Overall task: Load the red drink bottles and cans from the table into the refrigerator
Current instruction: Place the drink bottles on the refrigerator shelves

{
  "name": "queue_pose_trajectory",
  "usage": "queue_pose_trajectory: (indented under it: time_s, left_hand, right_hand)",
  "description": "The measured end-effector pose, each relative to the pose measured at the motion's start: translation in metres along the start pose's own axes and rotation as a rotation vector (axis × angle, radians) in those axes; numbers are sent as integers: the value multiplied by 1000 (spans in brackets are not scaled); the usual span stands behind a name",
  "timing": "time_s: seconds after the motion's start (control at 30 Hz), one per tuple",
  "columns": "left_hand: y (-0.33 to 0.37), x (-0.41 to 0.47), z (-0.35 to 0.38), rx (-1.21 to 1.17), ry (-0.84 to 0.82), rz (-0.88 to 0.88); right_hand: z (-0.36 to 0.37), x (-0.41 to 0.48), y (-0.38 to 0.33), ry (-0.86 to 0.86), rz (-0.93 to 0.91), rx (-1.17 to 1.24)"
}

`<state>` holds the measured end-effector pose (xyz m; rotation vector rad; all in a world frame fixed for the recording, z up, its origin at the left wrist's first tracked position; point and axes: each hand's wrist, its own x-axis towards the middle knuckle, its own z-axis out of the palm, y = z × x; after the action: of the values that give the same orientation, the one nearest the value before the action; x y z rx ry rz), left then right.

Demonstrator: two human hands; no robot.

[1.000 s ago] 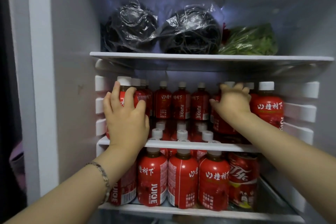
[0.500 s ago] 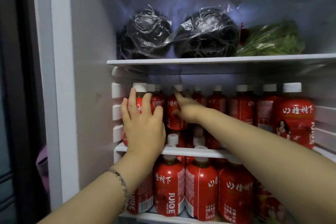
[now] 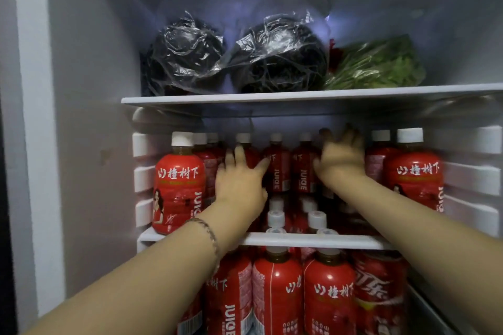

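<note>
Red bottles [image 3: 277, 168] with white caps stand in rows on the middle shelf [image 3: 313, 241] of the refrigerator [image 3: 89, 90], across the centre of the frame. A larger front bottle [image 3: 178, 185] stands at the left end and another [image 3: 413, 179] at the right.

The left hand [image 3: 239, 179], with a bracelet [image 3: 206, 228] on its wrist, lies with straight fingers against the bottles left of centre, grasping nothing. The right hand [image 3: 340, 160] is blurred, its fingers spread up over the bottles right of centre; whether it grips one I cannot tell.

Below the shelf, in the lower part of the frame, more red bottles [image 3: 277, 294] stand upright with a red can [image 3: 378, 294] to their right.

On the upper shelf [image 3: 272, 95] sit two dark bundles [image 3: 185, 54] in clear plastic and, to their right, bagged greens [image 3: 378, 65].
</note>
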<state>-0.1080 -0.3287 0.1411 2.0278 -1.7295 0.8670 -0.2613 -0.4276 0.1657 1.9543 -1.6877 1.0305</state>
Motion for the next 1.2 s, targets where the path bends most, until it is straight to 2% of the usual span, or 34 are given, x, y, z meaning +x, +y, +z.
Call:
queue_pose_trajectory:
  time_s: [0.1, 0.3, 0.5, 0.63, 0.7, 0.8, 0.9, 0.93, 1.03, 1.07, 1.13, 1.2]
  left_hand:
    - [2, 14, 16, 74, -100, -12]
    - [2, 18, 23, 177, -135, -44]
    - [0, 17, 23, -1, -56, -51]
    - [-4, 15, 23, -79, -1, -51]
    - [-3, 15, 23, -92, -11, -56]
    - [-4, 17, 23, -88, -28, -71]
    - [-3, 16, 24, -91, -34, -75]
    - [-3, 17, 24, -90, -32, -79]
    - [-3, 17, 25, -98, -20, -105]
    - [-3, 18, 25, -91, 13, -89]
    - [-2, 19, 24, -78, 104, 55]
    - [1, 19, 25, -104, 131, 300]
  right_hand:
    - [13, 0, 14, -95, -6, -120]
    - [-2, -8, 5, -138, -52, -72]
    - [-3, -21, -27, -168, -426, 123]
    - [3, -2, -46, -207, -275, 395]
    - [9, -1, -51, -234, -258, 499]
    - [15, 0, -51, -252, -264, 540]
    - [16, 3, -44, -248, -274, 475]
    - [18, 4, -41, -191, -256, 471]
    - [20, 11, -30, 113, -49, 676]
    - [24, 17, -26, 172, -5, 665]
    - [35, 30, -17, 72, 22, 515]
    - [46, 37, -11, -154, 38, 485]
